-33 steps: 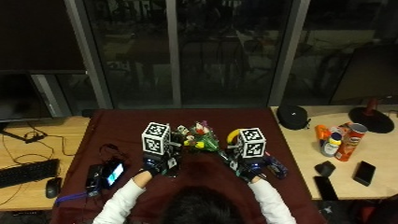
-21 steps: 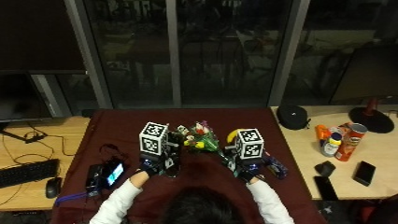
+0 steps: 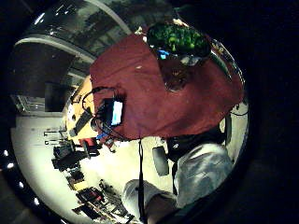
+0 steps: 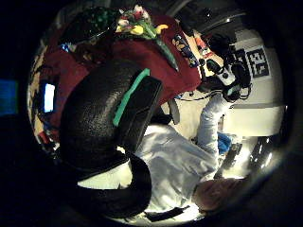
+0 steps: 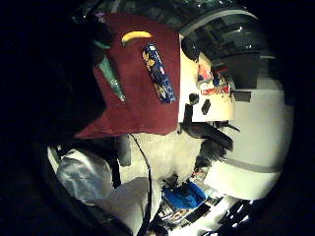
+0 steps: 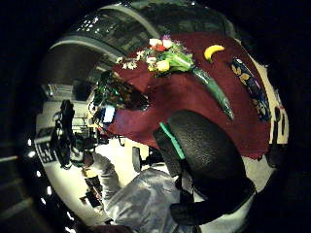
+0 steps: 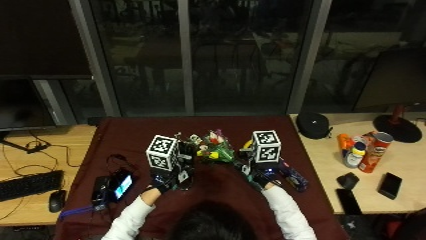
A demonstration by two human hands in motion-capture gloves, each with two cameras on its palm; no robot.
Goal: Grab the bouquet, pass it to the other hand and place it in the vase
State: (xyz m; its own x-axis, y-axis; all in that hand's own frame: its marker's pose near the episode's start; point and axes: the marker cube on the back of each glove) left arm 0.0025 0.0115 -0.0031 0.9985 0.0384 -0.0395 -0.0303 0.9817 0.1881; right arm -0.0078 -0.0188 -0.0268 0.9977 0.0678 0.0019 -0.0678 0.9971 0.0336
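A long pale wooden surface (image 7: 40, 145) is running across the room, its middle draped in a dark red cloth (image 7: 219, 187). Behind it, tall dark glass windows (image 7: 246, 50) with grey metal frames are showing night outside and faint reflections. A large black monitor (image 7: 33, 75) is standing at the left, with a black keyboard (image 7: 26, 184) and black mouse (image 7: 56, 201) lying before it. At the right end, a round black lamp base (image 7: 398, 122) is sitting near a red crisp tube (image 7: 375, 151). In the palm views, a pale floor (image 5: 167, 152) is showing under the surface.
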